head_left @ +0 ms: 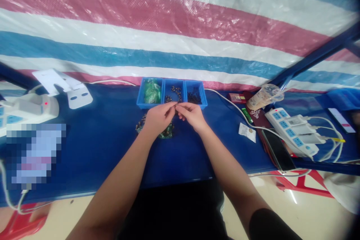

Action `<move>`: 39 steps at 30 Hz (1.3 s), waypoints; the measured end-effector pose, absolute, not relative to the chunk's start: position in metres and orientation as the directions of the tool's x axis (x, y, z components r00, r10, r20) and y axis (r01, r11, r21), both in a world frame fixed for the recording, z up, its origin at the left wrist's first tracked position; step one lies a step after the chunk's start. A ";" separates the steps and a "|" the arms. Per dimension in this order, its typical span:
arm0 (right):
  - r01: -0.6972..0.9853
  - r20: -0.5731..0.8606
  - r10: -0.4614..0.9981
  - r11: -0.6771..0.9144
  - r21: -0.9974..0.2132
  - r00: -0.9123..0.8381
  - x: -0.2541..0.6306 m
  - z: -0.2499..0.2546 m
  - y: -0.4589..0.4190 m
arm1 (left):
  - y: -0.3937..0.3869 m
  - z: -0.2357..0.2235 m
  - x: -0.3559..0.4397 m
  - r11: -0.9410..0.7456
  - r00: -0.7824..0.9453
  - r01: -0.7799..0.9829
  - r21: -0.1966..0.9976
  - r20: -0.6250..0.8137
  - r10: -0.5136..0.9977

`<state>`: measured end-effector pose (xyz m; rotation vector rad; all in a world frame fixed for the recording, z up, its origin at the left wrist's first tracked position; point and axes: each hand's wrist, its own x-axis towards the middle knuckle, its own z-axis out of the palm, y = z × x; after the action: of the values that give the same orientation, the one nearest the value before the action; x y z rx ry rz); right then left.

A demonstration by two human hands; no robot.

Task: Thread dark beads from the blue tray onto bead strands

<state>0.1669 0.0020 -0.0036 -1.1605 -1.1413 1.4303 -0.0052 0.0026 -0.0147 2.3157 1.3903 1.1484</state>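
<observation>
My left hand (158, 119) and my right hand (192, 115) meet over the blue table (107, 138), fingertips pinched together on a small dark metal part (176, 105). Under my left hand lies a heap of small dark and brass parts with some green pieces (165, 132). Just behind my hands stand three blue bins: the left one (150, 92) holds green bags, the middle one (173, 90) small brass parts, the right one (196, 95) dark parts.
Right of the bins lie a white cable, a tipped plastic cup (264, 97), a small white packet (247, 132), a phone (278, 150) and a power strip (292, 131). At left sit another power strip (28, 110) and a white stand (66, 88). A striped tarp hangs behind.
</observation>
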 end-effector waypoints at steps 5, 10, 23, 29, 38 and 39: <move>-0.095 -0.016 0.997 -0.023 -0.995 -0.074 0.173 -0.001 0.004 | 0.003 -0.016 -0.004 -0.541 0.255 0.671 0.507 0.527 0.811; -0.101 0.056 0.989 0.042 -0.994 -0.135 0.173 -0.006 0.005 | 0.004 -0.017 -0.005 -0.530 0.272 0.685 0.499 0.500 0.822; -0.120 0.142 0.987 0.133 -0.984 -0.072 0.169 -0.008 0.004 | 0.002 -0.009 -0.006 -0.455 0.178 0.629 0.630 0.453 0.874; -0.097 0.165 0.984 0.158 -0.983 -0.068 0.169 -0.009 0.003 | 0.002 -0.008 -0.006 -0.442 0.202 0.622 0.647 0.413 0.888; -0.127 0.154 0.987 0.147 -0.981 -0.051 0.170 -0.008 0.004 | 0.003 -0.012 -0.006 -0.436 0.158 0.605 0.666 0.437 0.886; -0.131 0.153 0.987 0.146 -0.981 -0.047 0.170 -0.007 0.004 | 0.003 -0.013 -0.006 -0.444 0.159 0.597 0.668 0.445 0.882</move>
<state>0.1704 0.0037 -0.0070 -0.9787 -1.2229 1.1960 -0.0055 0.0034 -0.0128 2.1052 1.4148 1.1784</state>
